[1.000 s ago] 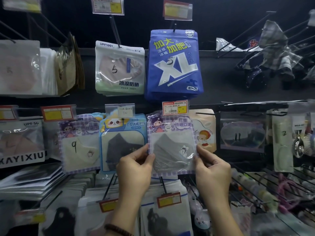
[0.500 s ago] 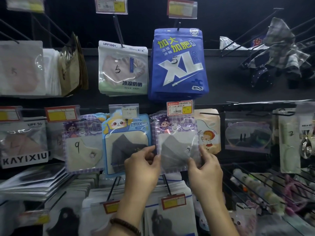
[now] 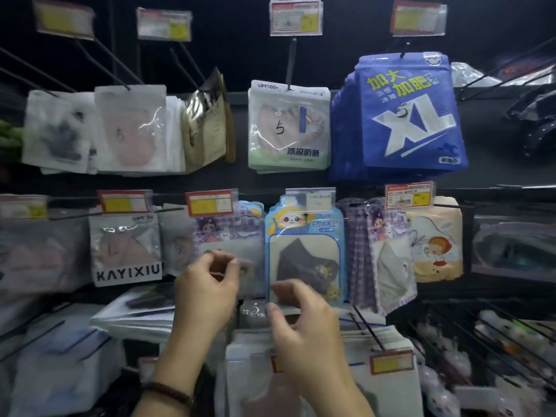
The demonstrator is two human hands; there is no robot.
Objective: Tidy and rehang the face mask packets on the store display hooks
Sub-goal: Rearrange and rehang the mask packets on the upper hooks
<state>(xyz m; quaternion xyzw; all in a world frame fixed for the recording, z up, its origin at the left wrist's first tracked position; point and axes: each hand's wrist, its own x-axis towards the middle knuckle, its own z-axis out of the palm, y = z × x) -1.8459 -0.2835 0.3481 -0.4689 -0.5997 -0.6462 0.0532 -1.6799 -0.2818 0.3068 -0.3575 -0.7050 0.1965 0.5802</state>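
Two hands: the left hand [image 3: 207, 296] and the right hand [image 3: 307, 326] are raised before the middle row of the display, near each other but apart.
Left fingers: curled in front of the lower part of the lavender cartoon packet [image 3: 240, 233]; because of blur I cannot tell if they pinch it.
Right fingers: curled at the bottom edge of the blue cartoon packet [image 3: 304, 254], with the thumb below this edge; a real grip I cannot tell.
Lavender cartoon packet: hangs in the middle row, just left of the blue one.
Blue cartoon packet: hangs upright, a dark mask inside.
Purple checked packets [image 3: 388, 260]: a bunch hangs tilted, just right of the blue one; the front one shows a grey mask.
Upper row: UPF100+ packets [image 3: 287, 127] and blue XL packets [image 3: 412, 115] hang side by side.
Left wrist: wears a bead bracelet [image 3: 171, 392].
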